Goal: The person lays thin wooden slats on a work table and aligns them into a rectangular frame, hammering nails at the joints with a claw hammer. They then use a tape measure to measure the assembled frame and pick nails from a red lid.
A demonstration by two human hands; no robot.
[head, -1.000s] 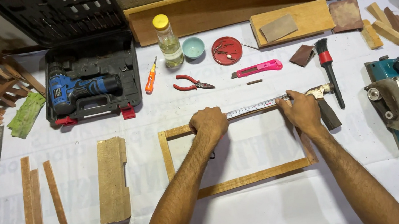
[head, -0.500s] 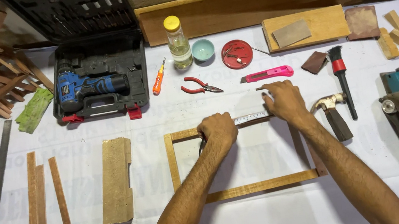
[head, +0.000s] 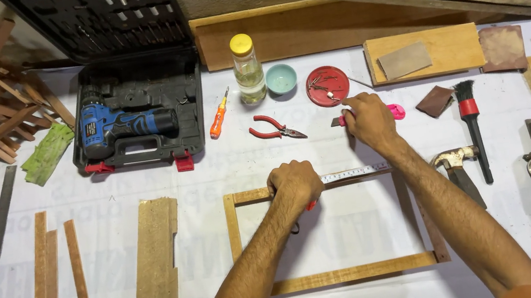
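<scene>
— Where do we have our hands?

— Our left hand [head: 296, 183] is clenched into a fist on the top rail of the wooden frame [head: 338, 274], pressing down the near end of a steel ruler [head: 355, 173] that lies along that rail. The ruler runs out from under the knuckles toward three o'clock. Something small and red shows just under the fist, too hidden for us to name.

— And the other one?

— Our right hand [head: 369, 120] is up at about one o'clock from the left, well clear of the frame. Its fingers are curled down over the pink utility knife [head: 393, 111], whose body sticks out past the hand toward three o'clock and whose dark tip pokes out at nine o'clock. We cannot tell whether the fingers grip it or only rest on it — they cover its middle.

— What lies around it?

— At twelve o'clock from the knife, just beside it, sits a red round lid [head: 326, 86] with small metal bits in it. At nine o'clock lie red-handled pliers [head: 276, 127]. At four o'clock from the knife a hammer [head: 456, 167] rests beside the frame's right rail, with a red-and-black brush [head: 472, 118] just past it. All of it lies on the white table cover [head: 214, 177].
</scene>
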